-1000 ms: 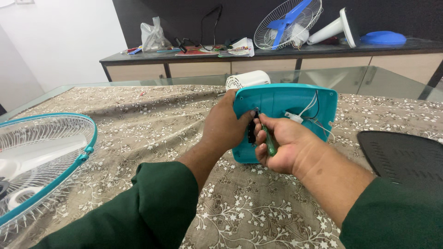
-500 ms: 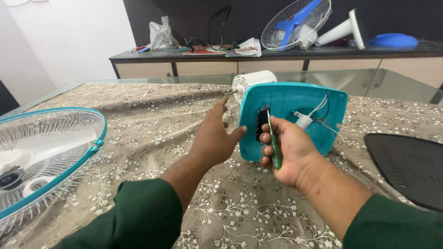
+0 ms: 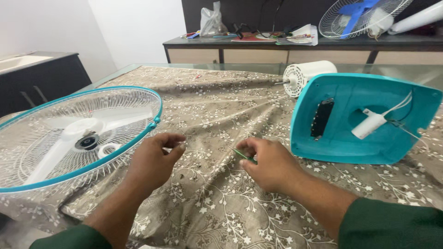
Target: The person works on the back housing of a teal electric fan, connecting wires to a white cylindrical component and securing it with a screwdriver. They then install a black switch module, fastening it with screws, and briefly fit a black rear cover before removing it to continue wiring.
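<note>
Hands low over cloth: right hand pinching green screwdriver, seemingly.

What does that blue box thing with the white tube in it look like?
The teal fan base is a hollow plastic shell tipped up on its edge on the flowered cloth, open underside facing the camera. Inside sit a white cylinder with white wires and a dark rectangular slot. Neither hand touches it; a white motor lies behind.

Teal fan base, beige floral tablecloth, teal-rimmed white fan guard
</note>
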